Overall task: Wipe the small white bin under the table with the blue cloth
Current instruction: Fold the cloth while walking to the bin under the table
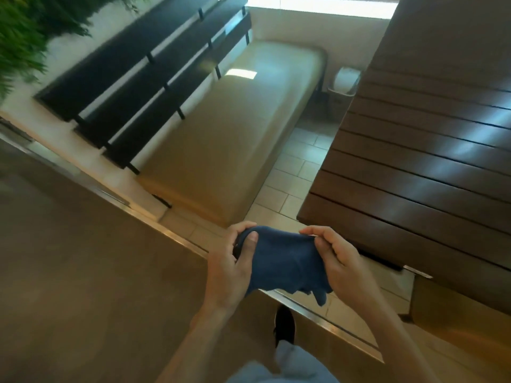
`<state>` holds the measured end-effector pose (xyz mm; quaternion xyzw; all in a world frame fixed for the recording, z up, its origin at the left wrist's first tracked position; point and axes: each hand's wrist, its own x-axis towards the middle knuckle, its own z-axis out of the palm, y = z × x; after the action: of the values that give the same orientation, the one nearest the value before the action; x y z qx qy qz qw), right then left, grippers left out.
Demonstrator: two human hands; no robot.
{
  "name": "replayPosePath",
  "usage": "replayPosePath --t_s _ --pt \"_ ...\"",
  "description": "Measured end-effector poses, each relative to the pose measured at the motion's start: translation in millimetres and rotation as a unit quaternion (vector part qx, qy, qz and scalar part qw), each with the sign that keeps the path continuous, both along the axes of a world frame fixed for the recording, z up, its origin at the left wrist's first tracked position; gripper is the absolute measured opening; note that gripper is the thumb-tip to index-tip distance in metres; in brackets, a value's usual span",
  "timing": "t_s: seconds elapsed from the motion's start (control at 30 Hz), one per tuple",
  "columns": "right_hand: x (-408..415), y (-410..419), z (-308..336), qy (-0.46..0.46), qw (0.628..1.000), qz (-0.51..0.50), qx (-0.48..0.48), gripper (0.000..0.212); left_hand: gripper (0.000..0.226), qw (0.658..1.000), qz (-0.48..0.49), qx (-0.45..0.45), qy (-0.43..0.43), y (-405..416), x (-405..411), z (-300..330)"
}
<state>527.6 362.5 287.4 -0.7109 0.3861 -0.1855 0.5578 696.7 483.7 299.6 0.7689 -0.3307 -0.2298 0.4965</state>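
Blue cloth [282,261] hangs between my hands, left hand [232,269] and right hand [340,261] each pinching an end. Beyond them I see a cream bench [235,134] beside the slatted wooden table [414,161]. Farthest, the small white bin [344,84] sits half hidden behind the table's edge, blurred.

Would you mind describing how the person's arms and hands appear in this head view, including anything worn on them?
Both forearms are bare, with no sleeves reaching into view. The left hand and right hand are ungloved, and no ring, watch or bracelet shows on either. No markings are visible. The frame is slightly blurred, so fine details cannot be told.
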Motion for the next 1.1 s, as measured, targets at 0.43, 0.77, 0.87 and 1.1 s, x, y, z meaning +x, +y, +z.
replayPosePath --t_s 0.43,0.77,0.87,1.1 --pt "69.1 -104.2 15.8 -0.018 0.999 -0.036 0.036 0.032 0.019 0.999 -0.049 -0.003 0.001 -130.3 92.4 2.8" --pt "157.9 -215.3 9.8 -0.016 0.99 -0.108 0.094 0.035 0.024 0.994 -0.103 0.032 0.029 -264.2 193.9 -1.6" --pt "191.8 -252.6 16.0 -0.019 0.984 -0.128 0.125 0.035 0.024 0.991 -0.119 0.035 0.048 -305.5 229.8 7.6" --pt "253.8 -326.1 50.1 -0.016 0.974 -0.174 0.144 0.034 0.019 0.986 -0.147 0.037 0.063 -387.7 295.3 40.0"
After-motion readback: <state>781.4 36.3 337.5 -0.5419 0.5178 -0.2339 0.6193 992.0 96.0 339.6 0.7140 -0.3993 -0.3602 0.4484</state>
